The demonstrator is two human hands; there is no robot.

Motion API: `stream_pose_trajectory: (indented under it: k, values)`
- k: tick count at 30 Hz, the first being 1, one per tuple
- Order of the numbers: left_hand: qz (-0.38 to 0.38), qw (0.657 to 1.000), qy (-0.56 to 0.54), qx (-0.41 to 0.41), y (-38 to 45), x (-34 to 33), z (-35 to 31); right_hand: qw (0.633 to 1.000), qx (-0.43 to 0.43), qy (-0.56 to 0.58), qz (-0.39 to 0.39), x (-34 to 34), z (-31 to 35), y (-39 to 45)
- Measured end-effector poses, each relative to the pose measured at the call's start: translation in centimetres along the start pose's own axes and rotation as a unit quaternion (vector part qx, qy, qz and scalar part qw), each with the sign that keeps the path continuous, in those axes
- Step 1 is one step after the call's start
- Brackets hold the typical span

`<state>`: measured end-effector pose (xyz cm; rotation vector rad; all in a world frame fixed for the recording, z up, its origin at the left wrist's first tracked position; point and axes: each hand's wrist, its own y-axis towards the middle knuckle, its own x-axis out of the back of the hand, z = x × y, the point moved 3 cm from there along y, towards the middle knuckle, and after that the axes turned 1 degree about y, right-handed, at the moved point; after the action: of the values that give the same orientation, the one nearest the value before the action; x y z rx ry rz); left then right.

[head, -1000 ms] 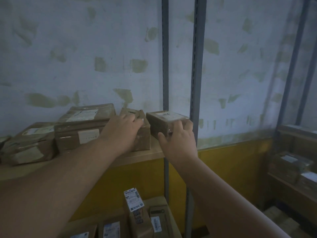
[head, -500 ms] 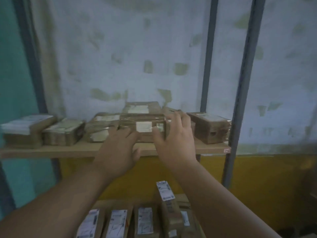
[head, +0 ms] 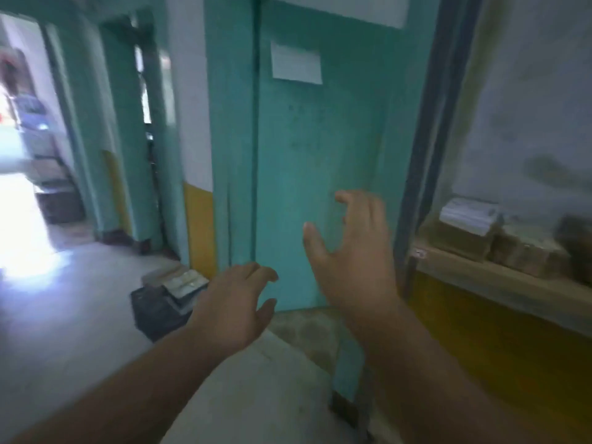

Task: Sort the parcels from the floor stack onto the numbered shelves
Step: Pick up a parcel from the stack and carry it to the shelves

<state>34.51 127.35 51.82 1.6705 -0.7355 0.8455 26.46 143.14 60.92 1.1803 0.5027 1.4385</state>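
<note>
Both my hands hang in the air in front of a teal door, holding nothing. My left hand (head: pixel 235 302) is low with loosely curled fingers. My right hand (head: pixel 352 251) is higher, fingers spread and slightly bent. At the far right a wooden shelf (head: pixel 487 277) carries brown taped parcels (head: pixel 528 251), one with a white label on top (head: pixel 469 214). Both hands are well clear of the shelf. The view is blurred.
A teal door (head: pixel 320 174) with a white paper sheet (head: pixel 296 64) stands straight ahead. A dark crate (head: pixel 157 310) with flat packets on top sits on the floor by the door. A bright doorway (head: pixel 25 174) opens at the left. A grey shelf upright (head: pixel 426 155) stands right of the door.
My view has swung left from the shelf to the door. Both hands have let go of the parcel on the shelf and now hang free in the air.
</note>
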Motion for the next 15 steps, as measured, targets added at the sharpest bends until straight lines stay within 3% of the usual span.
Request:
stream_pose_trajectory:
  k: [6,15]
  values:
    - [0.018,0.993,0.036,0.108,-1.9,0.0,14.1,0.994,0.010,0.077,0.081,-14.9,4.9,1.8]
    - [0.034,0.969,0.074,0.234,1.9,-3.5,33.3,0.976,0.028,0.137,0.170,-38.0,5.5,6.7]
